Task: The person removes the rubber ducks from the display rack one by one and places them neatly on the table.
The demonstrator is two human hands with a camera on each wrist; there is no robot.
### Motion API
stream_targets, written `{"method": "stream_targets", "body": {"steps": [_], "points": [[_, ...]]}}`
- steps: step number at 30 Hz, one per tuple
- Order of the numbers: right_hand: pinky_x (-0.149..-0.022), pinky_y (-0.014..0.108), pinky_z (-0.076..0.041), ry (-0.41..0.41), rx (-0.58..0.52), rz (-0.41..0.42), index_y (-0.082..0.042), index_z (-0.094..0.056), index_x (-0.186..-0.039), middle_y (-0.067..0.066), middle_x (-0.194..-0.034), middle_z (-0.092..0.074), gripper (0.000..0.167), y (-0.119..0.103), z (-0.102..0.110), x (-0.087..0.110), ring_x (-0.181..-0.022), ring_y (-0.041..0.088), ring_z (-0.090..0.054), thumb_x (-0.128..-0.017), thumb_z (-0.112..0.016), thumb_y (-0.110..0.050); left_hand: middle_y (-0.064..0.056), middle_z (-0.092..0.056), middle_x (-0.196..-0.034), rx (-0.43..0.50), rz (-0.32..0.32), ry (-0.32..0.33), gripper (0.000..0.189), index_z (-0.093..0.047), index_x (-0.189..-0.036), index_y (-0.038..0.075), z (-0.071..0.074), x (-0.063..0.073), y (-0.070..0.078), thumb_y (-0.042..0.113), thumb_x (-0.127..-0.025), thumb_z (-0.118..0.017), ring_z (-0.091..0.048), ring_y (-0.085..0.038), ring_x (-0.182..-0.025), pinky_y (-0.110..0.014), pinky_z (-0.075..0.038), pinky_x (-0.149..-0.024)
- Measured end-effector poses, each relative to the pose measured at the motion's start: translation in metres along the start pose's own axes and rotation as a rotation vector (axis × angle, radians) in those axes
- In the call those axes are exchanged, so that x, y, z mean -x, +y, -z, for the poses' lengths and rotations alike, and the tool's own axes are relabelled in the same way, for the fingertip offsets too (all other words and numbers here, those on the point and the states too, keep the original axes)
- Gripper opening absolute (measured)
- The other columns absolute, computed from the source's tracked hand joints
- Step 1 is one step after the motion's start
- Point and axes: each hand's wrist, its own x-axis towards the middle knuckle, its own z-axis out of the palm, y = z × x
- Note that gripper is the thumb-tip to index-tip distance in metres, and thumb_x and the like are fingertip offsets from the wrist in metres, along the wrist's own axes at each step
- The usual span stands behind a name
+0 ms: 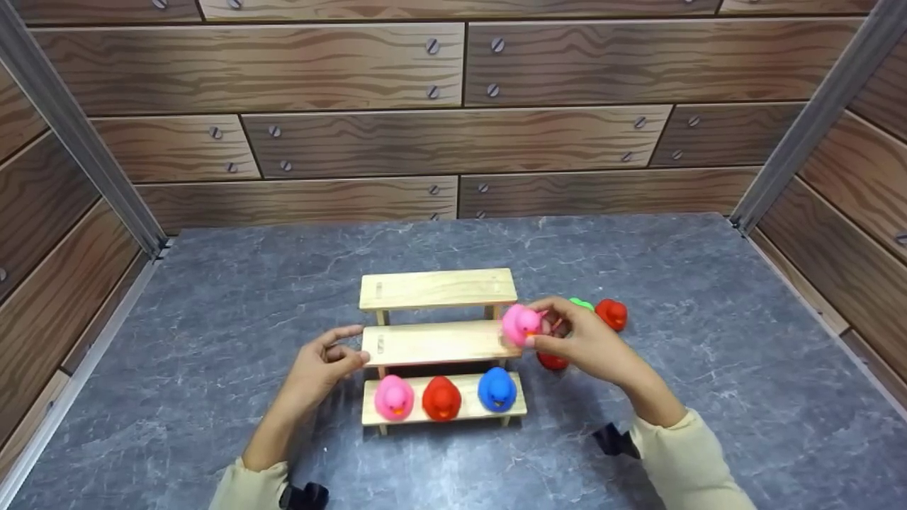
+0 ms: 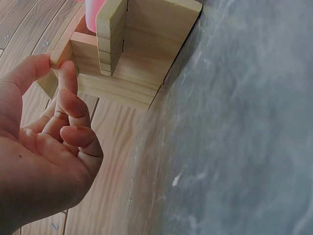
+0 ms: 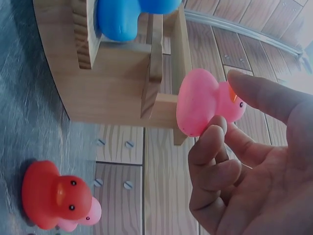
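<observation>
A three-step wooden stand (image 1: pixel 439 343) rises in steps away from me. My left hand (image 1: pixel 319 370) pinches the left end of its middle step between thumb and forefinger, the other fingers curled loosely, as the left wrist view shows. Between the thumb and fingers of my right hand (image 1: pixel 592 347) is a pink rubber duck (image 3: pixel 198 103), held over the right end of that step. Along the lowest step sit another pink duck (image 1: pixel 394 398), a red duck (image 1: pixel 441 399) and a blue duck (image 1: pixel 497 389), with a wider gap between red and blue.
Right of the stand, on the grey marbled tabletop (image 1: pixel 234 304), lie a red duck (image 1: pixel 611 314), a partly hidden green toy (image 1: pixel 581 304) and another red duck (image 1: pixel 552 361) under my right hand. A further pink duck (image 3: pixel 93 211) peeks from behind a red one. Wood-print walls (image 1: pixel 340 67) enclose the table.
</observation>
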Motion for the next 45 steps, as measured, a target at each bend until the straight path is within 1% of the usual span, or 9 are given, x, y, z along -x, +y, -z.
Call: {"method": "stream_targets", "body": {"steps": [3,7,10,15,19,24,34,41,45], "points": [[-0.066,0.021,-0.043,-0.001,-0.003,-0.016,0.000,-0.061,-0.116,0.006,-0.086,-0.054,0.037,0.002,0.003,0.001,-0.076,0.016,-0.050,-0.084,-0.073,-0.015,0.005,-0.065,-0.073,0.007,-0.006,-0.010,0.051,-0.052,-0.132,-0.004,0.001,0.000,0.000,0.004,-0.084,-0.069,-0.055,-0.009,-0.067,-0.022,-0.042,-0.062],[-0.059,0.021,-0.043,-0.022,-0.023,-0.046,0.001,-0.059,-0.118,0.007,-0.086,-0.053,0.040,0.003,0.008,0.002,-0.074,0.018,-0.050,-0.085,-0.073,-0.015,0.006,-0.064,-0.072,0.019,-0.010,-0.015,0.052,-0.051,-0.132,-0.004,0.001,0.000,-0.001,0.003,-0.084,-0.068,-0.055,-0.008,-0.066,-0.021,-0.042,-0.061],[-0.057,0.022,-0.043,-0.040,-0.019,-0.052,0.002,-0.057,-0.121,0.008,-0.087,-0.054,0.043,0.004,0.013,0.004,-0.073,0.019,-0.050,-0.085,-0.073,-0.016,0.006,-0.064,-0.072,0.021,-0.009,-0.011,0.052,-0.051,-0.132,-0.004,0.001,0.000,-0.001,0.003,-0.083,-0.068,-0.056,-0.009,-0.067,-0.021,-0.042,-0.062],[-0.062,0.021,-0.044,-0.071,0.001,-0.038,0.003,-0.057,-0.121,0.008,-0.089,-0.055,0.043,0.008,0.022,0.006,-0.073,0.016,-0.052,-0.086,-0.072,-0.017,0.006,-0.065,-0.073,0.016,0.000,-0.005,0.051,-0.052,-0.132,-0.003,0.000,0.000,-0.001,0.003,-0.083,-0.068,-0.059,-0.011,-0.069,-0.022,-0.044,-0.063],[-0.061,0.021,-0.045,-0.090,0.007,-0.050,0.001,-0.058,-0.119,0.007,-0.090,-0.055,0.041,0.012,0.031,0.009,-0.073,0.015,-0.053,-0.086,-0.072,-0.019,0.006,-0.064,-0.073,0.011,0.005,-0.005,0.051,-0.052,-0.132,-0.003,0.000,0.000,-0.001,0.004,-0.084,-0.069,-0.058,-0.010,-0.069,-0.022,-0.043,-0.062],[-0.062,0.021,-0.045,-0.100,0.007,-0.059,0.002,-0.056,-0.120,0.008,-0.090,-0.055,0.042,0.017,0.043,0.012,-0.075,0.013,-0.051,-0.087,-0.071,-0.018,0.005,-0.063,-0.072,0.009,-0.003,-0.001,0.051,-0.052,-0.131,-0.004,-0.001,0.000,0.000,0.002,-0.083,-0.068,-0.055,-0.009,-0.066,-0.021,-0.041,-0.060],[-0.067,0.021,-0.045,-0.103,-0.011,-0.053,0.004,-0.056,-0.120,0.006,-0.092,-0.055,0.040,0.031,0.063,0.019,-0.079,0.009,-0.053,-0.088,-0.069,-0.015,0.005,-0.064,-0.073,0.010,-0.005,-0.013,0.051,-0.051,-0.132,-0.003,0.000,0.001,0.000,0.004,-0.084,-0.068,-0.056,-0.010,-0.067,-0.022,-0.042,-0.063],[-0.068,0.023,-0.047,-0.125,0.021,-0.054,0.001,-0.057,-0.119,0.007,-0.094,-0.055,0.038,0.042,0.075,0.023,-0.081,0.010,-0.053,-0.089,-0.068,-0.017,0.004,-0.063,-0.072,0.039,0.015,0.013,0.049,-0.054,-0.130,-0.001,-0.001,0.001,0.000,0.001,-0.083,-0.068,-0.055,-0.011,-0.067,-0.023,-0.042,-0.062],[-0.068,0.023,-0.046,-0.126,0.038,-0.049,0.000,-0.058,-0.119,0.007,-0.094,-0.056,0.036,0.048,0.081,0.025,-0.081,0.010,-0.054,-0.089,-0.068,-0.017,0.004,-0.063,-0.071,0.038,0.013,0.020,0.049,-0.055,-0.129,-0.001,-0.002,0.001,-0.001,0.000,-0.082,-0.068,-0.055,-0.011,-0.066,-0.023,-0.042,-0.062]]}}
